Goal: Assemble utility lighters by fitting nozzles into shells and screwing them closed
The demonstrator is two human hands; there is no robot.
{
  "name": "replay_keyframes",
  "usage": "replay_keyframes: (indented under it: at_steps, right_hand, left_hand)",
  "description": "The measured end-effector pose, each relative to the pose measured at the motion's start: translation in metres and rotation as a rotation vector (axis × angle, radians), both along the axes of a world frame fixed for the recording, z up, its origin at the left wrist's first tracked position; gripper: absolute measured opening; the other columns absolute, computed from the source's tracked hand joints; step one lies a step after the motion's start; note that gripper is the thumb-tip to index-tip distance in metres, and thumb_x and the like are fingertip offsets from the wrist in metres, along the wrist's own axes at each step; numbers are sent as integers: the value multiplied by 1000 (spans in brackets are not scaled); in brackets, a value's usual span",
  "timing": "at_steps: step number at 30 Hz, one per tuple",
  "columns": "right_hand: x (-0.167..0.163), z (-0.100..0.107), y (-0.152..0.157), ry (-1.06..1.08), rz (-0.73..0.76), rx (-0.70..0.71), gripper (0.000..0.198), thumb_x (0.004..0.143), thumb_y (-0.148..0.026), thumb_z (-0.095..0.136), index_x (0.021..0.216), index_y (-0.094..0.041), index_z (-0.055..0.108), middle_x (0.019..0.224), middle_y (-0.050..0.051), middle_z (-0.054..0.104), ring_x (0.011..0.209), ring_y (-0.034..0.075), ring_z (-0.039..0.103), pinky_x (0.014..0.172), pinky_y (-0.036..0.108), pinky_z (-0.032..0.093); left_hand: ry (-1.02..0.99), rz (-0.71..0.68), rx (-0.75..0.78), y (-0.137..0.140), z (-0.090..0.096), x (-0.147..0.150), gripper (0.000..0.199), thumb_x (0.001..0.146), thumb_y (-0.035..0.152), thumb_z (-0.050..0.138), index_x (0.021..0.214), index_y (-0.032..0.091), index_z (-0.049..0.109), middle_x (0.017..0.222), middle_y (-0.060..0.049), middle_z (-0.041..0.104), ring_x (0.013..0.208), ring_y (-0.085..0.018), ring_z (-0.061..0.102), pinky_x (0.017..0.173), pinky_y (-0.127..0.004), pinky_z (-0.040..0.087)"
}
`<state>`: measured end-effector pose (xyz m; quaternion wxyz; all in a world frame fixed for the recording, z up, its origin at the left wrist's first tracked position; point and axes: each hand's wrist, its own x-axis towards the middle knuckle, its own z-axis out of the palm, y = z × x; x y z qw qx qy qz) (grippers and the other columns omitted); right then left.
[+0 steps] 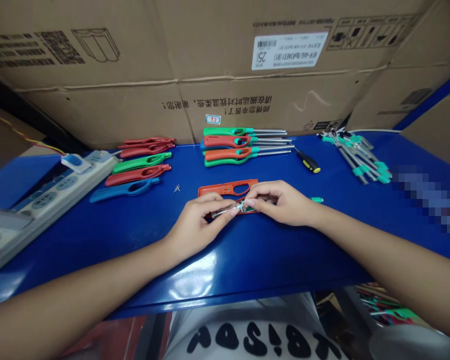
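My left hand [195, 217] is closed, pinching a clear, tube-like lighter fuel tank [222, 210] between thumb and fingers. At the tank's right end, my right hand [285, 202] has its thumb and fingertips pressed together by a small whitish fitting [242, 205]; what they grip is too small to make out. Beneath both hands lies an orange lighter shell half [252, 212], mostly covered by them. Just behind sits another orange shell half [217, 190] with its inside facing up. A green tip [317, 199] shows past my right wrist.
Lighter handles [140, 172] in several colours lie left, near small screws [177, 188] and a power strip [56, 195]. Lighters with metal barrels [228, 156] are stacked at the back, beside a screwdriver [308, 162]. Barrel parts [354, 155] lie right. Cardboard [127, 107] stands behind the blue table [150, 280].
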<state>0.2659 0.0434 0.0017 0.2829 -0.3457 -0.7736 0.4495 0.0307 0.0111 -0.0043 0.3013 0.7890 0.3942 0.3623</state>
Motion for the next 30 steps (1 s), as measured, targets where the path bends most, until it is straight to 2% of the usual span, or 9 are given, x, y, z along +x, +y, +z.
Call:
replay_keyframes:
  at_steps: [6, 13, 20, 26, 30]
  right_hand:
    - [-2, 3, -3, 34, -21, -83, 24, 89, -37, 64, 83, -14, 69, 68, 0, 61, 57, 8, 47, 52, 21, 36]
    - [-5, 4, -5, 47, -26, -85, 27, 87, -41, 67, 82, -14, 69, 63, -2, 56, 54, 8, 44, 49, 21, 33]
    - [-7, 4, -6, 42, -40, -127, 31, 84, -44, 71, 80, -14, 70, 60, -2, 54, 52, 7, 41, 48, 21, 32]
    - [-7, 5, -6, 75, -55, -213, 34, 80, -48, 76, 81, -15, 70, 65, -1, 60, 56, 9, 48, 52, 22, 38]
    - [-8, 6, -5, 109, -114, -213, 39, 79, -54, 75, 82, -15, 69, 67, 1, 62, 60, 11, 51, 55, 24, 42]
  left_hand:
    - [7, 14, 0, -1, 1, 0, 20, 94, 26, 67, 108, 18, 79, 90, -4, 73, 73, -12, 63, 69, -23, 50]
    - [-21, 13, 20, 0, 1, 2, 20, 93, 25, 68, 107, 17, 80, 85, -4, 74, 69, -12, 62, 65, -23, 49]
    - [-71, -33, 33, 1, 2, 3, 19, 93, 22, 68, 106, 17, 80, 83, -4, 74, 72, -13, 64, 68, -23, 50]
    - [-82, -43, 27, 1, 3, 4, 19, 93, 23, 68, 107, 18, 80, 88, -5, 76, 76, -14, 67, 72, -24, 51]
    - [-78, 1, 11, 1, 1, 4, 20, 92, 25, 69, 107, 17, 79, 88, -5, 76, 72, -13, 64, 67, -24, 50]
